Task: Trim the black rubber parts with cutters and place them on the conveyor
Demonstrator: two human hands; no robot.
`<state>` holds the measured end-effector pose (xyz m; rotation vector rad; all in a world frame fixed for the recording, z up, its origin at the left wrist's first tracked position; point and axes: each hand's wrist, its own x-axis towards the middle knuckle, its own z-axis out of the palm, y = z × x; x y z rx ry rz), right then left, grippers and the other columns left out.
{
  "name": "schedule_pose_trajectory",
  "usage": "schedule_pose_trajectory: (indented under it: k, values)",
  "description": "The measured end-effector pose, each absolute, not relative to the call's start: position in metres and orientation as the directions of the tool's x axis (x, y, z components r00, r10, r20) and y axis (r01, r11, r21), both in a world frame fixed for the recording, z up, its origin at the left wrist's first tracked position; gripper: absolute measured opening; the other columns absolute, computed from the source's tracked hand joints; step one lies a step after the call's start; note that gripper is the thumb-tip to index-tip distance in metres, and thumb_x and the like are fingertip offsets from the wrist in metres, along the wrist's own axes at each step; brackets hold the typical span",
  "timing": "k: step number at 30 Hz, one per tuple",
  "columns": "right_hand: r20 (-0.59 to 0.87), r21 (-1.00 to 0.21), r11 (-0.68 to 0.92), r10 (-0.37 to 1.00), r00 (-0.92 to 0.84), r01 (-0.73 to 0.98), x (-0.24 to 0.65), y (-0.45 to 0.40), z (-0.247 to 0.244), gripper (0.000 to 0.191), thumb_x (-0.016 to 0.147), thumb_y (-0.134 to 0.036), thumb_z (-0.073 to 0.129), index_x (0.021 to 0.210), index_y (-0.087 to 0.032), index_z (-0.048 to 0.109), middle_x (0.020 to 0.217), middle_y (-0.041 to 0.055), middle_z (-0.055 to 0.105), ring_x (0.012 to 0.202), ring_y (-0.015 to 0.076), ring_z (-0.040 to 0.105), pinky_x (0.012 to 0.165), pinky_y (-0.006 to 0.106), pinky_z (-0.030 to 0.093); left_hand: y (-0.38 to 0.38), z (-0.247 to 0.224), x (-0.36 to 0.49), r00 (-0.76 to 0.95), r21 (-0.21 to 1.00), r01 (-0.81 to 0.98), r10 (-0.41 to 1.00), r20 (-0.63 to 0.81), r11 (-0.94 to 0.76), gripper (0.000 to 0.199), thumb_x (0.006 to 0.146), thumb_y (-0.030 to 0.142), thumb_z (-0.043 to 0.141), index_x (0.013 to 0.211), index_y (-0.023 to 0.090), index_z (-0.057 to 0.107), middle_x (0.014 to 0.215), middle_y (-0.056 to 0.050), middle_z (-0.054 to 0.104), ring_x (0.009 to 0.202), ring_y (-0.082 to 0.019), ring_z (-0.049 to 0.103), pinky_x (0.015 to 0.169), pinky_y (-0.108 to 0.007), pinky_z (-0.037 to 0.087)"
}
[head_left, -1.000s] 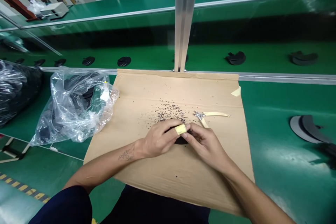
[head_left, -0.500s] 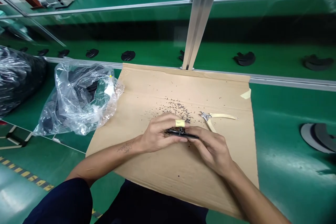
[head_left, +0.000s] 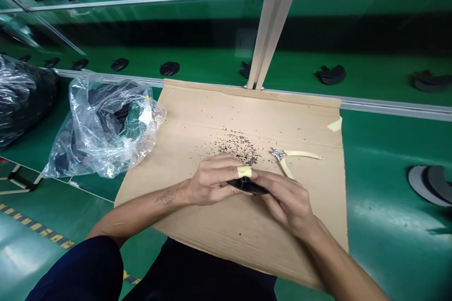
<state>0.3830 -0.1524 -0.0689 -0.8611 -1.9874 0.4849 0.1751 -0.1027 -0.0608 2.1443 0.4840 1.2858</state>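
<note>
A thin black plastic part (head_left: pixel 249 187) with a curved edge is gripped between both my hands over the cardboard sheet (head_left: pixel 212 240). My left hand (head_left: pixel 212 179), with yellow tape (head_left: pixel 244 172) around one finger, closes on the part's left end. On the opposite end, the fingers of my right hand (head_left: pixel 287 197) are closed too. Much of the part is hidden behind fingers. Just beyond my hands lie many small black plastic scraps (head_left: pixel 240 146). Side cutters (head_left: pixel 282 154) with pale yellow handles rest spread apart on the cardboard, beyond my right hand.
At left sits a clear plastic bag (head_left: pixel 106 127) of black parts, beside a larger dark-filled bag (head_left: pixel 24 99). Similar black parts (head_left: pixel 169 68) line the green surface behind the metal rail. A metal post (head_left: pixel 271 28) rises at the cardboard's far edge. Stacked curved pieces (head_left: pixel 431 184) lie right.
The black part has tilted in my hands, showing more of its broad dark face. Both hands keep hold of it. The camera view has shifted slightly.
</note>
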Motion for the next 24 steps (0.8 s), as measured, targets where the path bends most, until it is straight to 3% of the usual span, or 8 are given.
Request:
schedule_pose_trajectory:
  k: [6, 11, 17, 24]
  values:
    - [0.578, -0.626, 0.694, 0.719, -0.385, 0.356, 0.3833, -0.1519, -0.0671, 0.043, 0.092, 0.000, 0.058, 0.131, -0.019, 0.062, 0.119, 0.0099, 0.074, 0.107, 0.0191, 0.073, 0.091, 0.029, 0.064, -0.1036, -0.0579, 0.1742, 0.468, 0.641, 0.007, 0.569, 0.676, -0.768, 0.019, 0.095, 0.026, 0.069, 0.111, 0.016, 0.071, 0.090, -0.008, 0.077, 0.079, -0.014, 0.071, 0.070, -0.028, 0.060]
    - [0.600, -0.600, 0.717, 0.697, -0.393, 0.355, 0.3831, -0.1519, -0.0645, 0.046, 0.091, 0.000, 0.058, 0.133, -0.017, 0.061, 0.119, 0.0120, 0.074, 0.110, 0.0204, 0.072, 0.093, 0.030, 0.063, -0.1045, -0.0579, 0.1738, 0.460, 0.626, 0.009, 0.559, 0.690, -0.780, 0.024, 0.098, 0.026, 0.064, 0.119, 0.017, 0.070, 0.092, -0.008, 0.077, 0.081, -0.015, 0.073, 0.070, -0.029, 0.061]
    - [0.568, -0.649, 0.689, 0.721, -0.398, 0.322, 0.3827, -0.1531, -0.0622, 0.047, 0.091, 0.000, 0.058, 0.134, -0.018, 0.062, 0.119, 0.0110, 0.074, 0.107, 0.0207, 0.074, 0.090, 0.030, 0.065, -0.1052, -0.0567, 0.1726, 0.448, 0.645, -0.002, 0.576, 0.684, -0.764, 0.020, 0.091, 0.026, 0.073, 0.108, 0.015, 0.073, 0.086, -0.007, 0.077, 0.075, -0.013, 0.071, 0.067, -0.026, 0.061]
    - [0.597, -0.598, 0.711, 0.703, -0.386, 0.369, 0.3841, -0.1528, -0.0645, 0.050, 0.090, 0.000, 0.060, 0.136, -0.019, 0.061, 0.120, 0.0104, 0.074, 0.107, 0.0210, 0.074, 0.091, 0.031, 0.065, -0.1061, -0.0569, 0.1738, 0.462, 0.634, 0.015, 0.568, 0.681, -0.773, 0.023, 0.097, 0.022, 0.065, 0.118, 0.017, 0.070, 0.091, -0.008, 0.077, 0.080, -0.014, 0.072, 0.070, -0.028, 0.061]
